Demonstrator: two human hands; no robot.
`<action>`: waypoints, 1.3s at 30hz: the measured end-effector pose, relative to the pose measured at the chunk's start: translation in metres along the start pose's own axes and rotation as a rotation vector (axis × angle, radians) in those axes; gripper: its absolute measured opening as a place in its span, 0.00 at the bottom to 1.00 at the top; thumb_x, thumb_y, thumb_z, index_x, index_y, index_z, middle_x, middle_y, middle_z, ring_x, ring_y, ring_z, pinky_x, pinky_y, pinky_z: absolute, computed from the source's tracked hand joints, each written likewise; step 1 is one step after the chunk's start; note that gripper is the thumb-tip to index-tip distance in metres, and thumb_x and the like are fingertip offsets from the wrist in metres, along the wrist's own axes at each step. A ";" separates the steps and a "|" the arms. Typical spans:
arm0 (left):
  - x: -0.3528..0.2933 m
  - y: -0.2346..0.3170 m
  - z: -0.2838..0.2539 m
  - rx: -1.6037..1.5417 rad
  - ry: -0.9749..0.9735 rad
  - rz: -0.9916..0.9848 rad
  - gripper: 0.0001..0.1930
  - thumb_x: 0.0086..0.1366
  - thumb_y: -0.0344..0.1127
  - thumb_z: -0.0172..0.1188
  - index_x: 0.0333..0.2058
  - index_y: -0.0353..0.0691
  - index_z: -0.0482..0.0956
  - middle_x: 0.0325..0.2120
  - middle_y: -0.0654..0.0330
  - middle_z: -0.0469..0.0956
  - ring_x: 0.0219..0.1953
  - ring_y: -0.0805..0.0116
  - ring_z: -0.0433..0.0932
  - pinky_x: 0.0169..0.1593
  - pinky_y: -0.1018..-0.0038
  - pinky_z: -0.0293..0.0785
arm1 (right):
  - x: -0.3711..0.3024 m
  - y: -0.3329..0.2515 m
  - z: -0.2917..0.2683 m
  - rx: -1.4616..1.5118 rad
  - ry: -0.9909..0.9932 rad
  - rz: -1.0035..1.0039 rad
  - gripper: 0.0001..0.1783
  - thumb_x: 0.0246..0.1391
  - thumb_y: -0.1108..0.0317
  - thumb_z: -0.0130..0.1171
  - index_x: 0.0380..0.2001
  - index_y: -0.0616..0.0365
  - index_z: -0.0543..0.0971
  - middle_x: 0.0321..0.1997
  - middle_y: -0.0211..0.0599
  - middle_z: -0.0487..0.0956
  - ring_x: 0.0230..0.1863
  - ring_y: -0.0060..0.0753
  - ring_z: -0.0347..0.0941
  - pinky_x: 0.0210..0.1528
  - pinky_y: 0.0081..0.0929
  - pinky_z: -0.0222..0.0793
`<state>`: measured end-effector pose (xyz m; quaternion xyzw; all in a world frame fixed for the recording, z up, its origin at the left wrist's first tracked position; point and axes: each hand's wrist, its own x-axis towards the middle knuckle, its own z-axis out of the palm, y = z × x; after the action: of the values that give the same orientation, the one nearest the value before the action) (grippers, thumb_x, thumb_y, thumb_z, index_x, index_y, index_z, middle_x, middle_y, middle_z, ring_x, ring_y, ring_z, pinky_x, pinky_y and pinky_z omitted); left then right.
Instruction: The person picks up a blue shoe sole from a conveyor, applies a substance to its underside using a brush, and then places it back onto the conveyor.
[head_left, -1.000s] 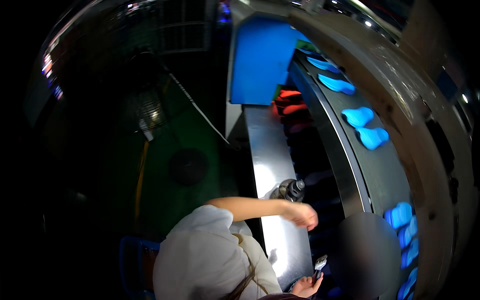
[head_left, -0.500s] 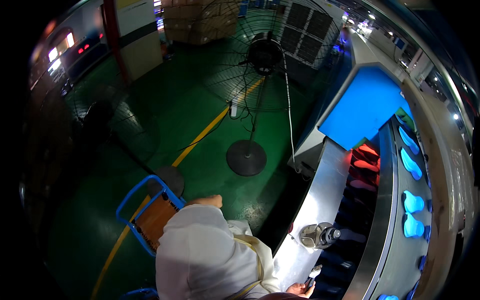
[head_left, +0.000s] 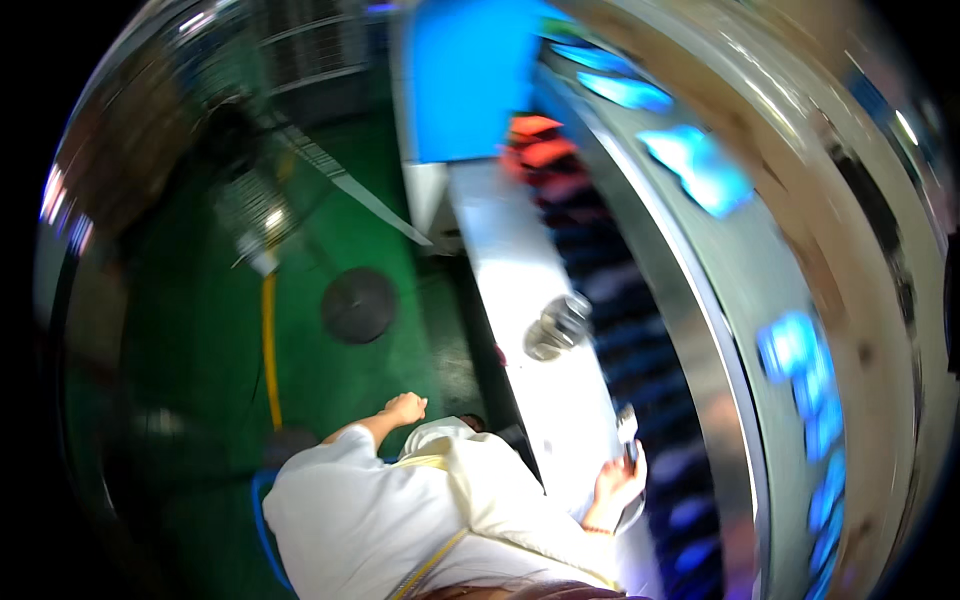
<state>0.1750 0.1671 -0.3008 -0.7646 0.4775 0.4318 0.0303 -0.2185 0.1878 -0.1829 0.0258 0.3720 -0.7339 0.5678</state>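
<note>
Right hand (head_left: 618, 485) clamped on small dark-handled, pale-tipped brush (head_left: 627, 428) near right edge of shiny metal surface (head_left: 510, 270); long axis roughly along edge, tip pointing away. Left hand (head_left: 406, 408) farther, beyond left edge; grip unclear.

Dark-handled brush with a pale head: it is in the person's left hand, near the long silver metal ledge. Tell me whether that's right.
Wrong hand: the head view shows the dark-handled brush in the person's right hand, not the left hand, near the long silver metal ledge.
</note>
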 end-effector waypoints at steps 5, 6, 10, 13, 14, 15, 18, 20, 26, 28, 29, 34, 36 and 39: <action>0.015 0.172 -0.023 -0.309 -0.216 0.787 0.22 0.62 0.44 0.46 0.12 0.38 0.64 0.06 0.66 0.62 0.10 0.79 0.60 0.16 0.78 0.58 | -0.009 -0.006 -0.038 0.144 0.188 -0.217 0.15 0.48 0.63 0.52 0.40 0.56 0.72 0.20 0.26 0.70 0.17 0.19 0.64 0.18 0.17 0.61; 0.009 0.219 -0.024 -0.312 -0.222 0.850 0.20 0.62 0.42 0.46 0.13 0.39 0.65 0.07 0.67 0.62 0.10 0.80 0.60 0.15 0.80 0.57 | -0.014 -0.012 -0.036 0.178 0.215 -0.277 0.15 0.48 0.64 0.52 0.40 0.57 0.71 0.20 0.27 0.70 0.18 0.20 0.64 0.18 0.17 0.60; -0.072 0.380 -0.046 -0.251 -0.248 1.688 0.14 0.60 0.31 0.47 0.16 0.35 0.67 0.12 0.62 0.67 0.15 0.78 0.64 0.21 0.81 0.60 | -0.060 -0.003 -0.045 0.295 0.237 -0.522 0.12 0.51 0.66 0.48 0.37 0.59 0.72 0.27 0.31 0.75 0.20 0.22 0.65 0.22 0.18 0.61; -0.128 0.472 -0.042 -0.071 0.147 2.226 0.07 0.51 0.30 0.57 0.30 0.37 0.73 0.31 0.57 0.73 0.36 0.63 0.71 0.37 0.73 0.68 | -0.092 0.016 -0.048 0.349 0.289 -0.698 0.12 0.51 0.66 0.47 0.38 0.60 0.72 0.30 0.32 0.75 0.20 0.22 0.65 0.23 0.18 0.60; -0.135 0.507 -0.042 0.108 0.259 2.331 0.15 0.48 0.30 0.59 0.38 0.36 0.72 0.39 0.52 0.71 0.45 0.55 0.67 0.50 0.68 0.61 | -0.099 0.022 -0.046 0.379 0.336 -0.739 0.12 0.52 0.66 0.47 0.38 0.60 0.72 0.31 0.32 0.75 0.20 0.22 0.65 0.23 0.18 0.60; -0.139 0.535 -0.036 0.239 0.455 2.335 0.22 0.48 0.34 0.59 0.44 0.39 0.69 0.43 0.51 0.69 0.47 0.54 0.65 0.51 0.66 0.59 | -0.107 0.031 -0.048 0.403 0.383 -0.782 0.12 0.52 0.66 0.47 0.38 0.60 0.72 0.32 0.33 0.75 0.20 0.22 0.64 0.23 0.18 0.60; -0.119 0.607 -0.009 0.816 0.599 1.873 0.33 0.51 0.46 0.54 0.56 0.54 0.53 0.47 0.50 0.67 0.50 0.53 0.66 0.51 0.53 0.58 | -0.122 0.062 -0.065 0.475 0.445 -0.876 0.12 0.51 0.66 0.47 0.37 0.59 0.72 0.34 0.35 0.75 0.19 0.22 0.65 0.21 0.18 0.59; -0.089 0.656 0.006 0.801 0.491 1.640 0.34 0.50 0.46 0.50 0.57 0.59 0.49 0.42 0.49 0.72 0.46 0.51 0.70 0.48 0.51 0.61 | -0.131 0.079 -0.075 0.508 0.492 -0.889 0.11 0.50 0.66 0.48 0.36 0.58 0.72 0.34 0.36 0.76 0.18 0.22 0.65 0.19 0.17 0.59; -0.120 0.707 0.048 0.806 0.337 1.768 0.29 0.47 0.37 0.50 0.53 0.49 0.62 0.47 0.50 0.68 0.50 0.53 0.66 0.51 0.61 0.61 | -0.150 0.077 -0.097 0.559 0.495 -0.818 0.09 0.50 0.68 0.48 0.35 0.57 0.73 0.35 0.35 0.75 0.18 0.20 0.65 0.19 0.17 0.59; -0.149 0.702 0.074 0.793 0.283 1.844 0.28 0.49 0.39 0.50 0.52 0.45 0.62 0.48 0.47 0.67 0.51 0.53 0.65 0.52 0.64 0.62 | -0.161 0.058 -0.099 0.552 0.513 -0.793 0.09 0.50 0.68 0.48 0.35 0.58 0.73 0.33 0.32 0.74 0.19 0.19 0.65 0.21 0.16 0.58; -0.136 0.709 0.074 0.765 0.297 1.896 0.27 0.49 0.38 0.51 0.51 0.43 0.63 0.47 0.46 0.67 0.50 0.53 0.66 0.51 0.64 0.62 | -0.160 0.047 -0.101 0.532 0.494 -0.754 0.09 0.50 0.67 0.48 0.34 0.58 0.73 0.31 0.31 0.73 0.19 0.18 0.65 0.21 0.15 0.57; -0.180 0.691 0.090 0.719 0.320 1.857 0.24 0.49 0.38 0.55 0.48 0.48 0.67 0.43 0.49 0.71 0.46 0.51 0.69 0.48 0.62 0.64 | -0.167 -0.003 -0.113 0.405 0.303 -0.678 0.10 0.51 0.67 0.50 0.36 0.57 0.75 0.21 0.23 0.71 0.20 0.13 0.64 0.22 0.13 0.57; -0.208 0.682 0.112 0.696 0.318 1.877 0.25 0.48 0.36 0.55 0.48 0.44 0.68 0.42 0.47 0.71 0.46 0.51 0.69 0.49 0.64 0.63 | -0.166 -0.010 -0.125 0.353 0.288 -0.657 0.10 0.51 0.66 0.50 0.37 0.56 0.75 0.22 0.23 0.72 0.20 0.13 0.65 0.24 0.12 0.58; -0.231 0.684 0.143 0.686 0.301 1.915 0.25 0.48 0.35 0.56 0.49 0.45 0.67 0.41 0.47 0.72 0.45 0.51 0.70 0.49 0.64 0.63 | -0.169 -0.022 -0.139 0.323 0.277 -0.622 0.10 0.52 0.65 0.50 0.36 0.56 0.75 0.23 0.24 0.72 0.22 0.14 0.66 0.26 0.13 0.61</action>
<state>-0.4724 0.0243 0.0199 -0.0594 0.9835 0.0151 -0.1702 -0.2304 0.4071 -0.1942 0.0999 0.3147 -0.9100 0.2507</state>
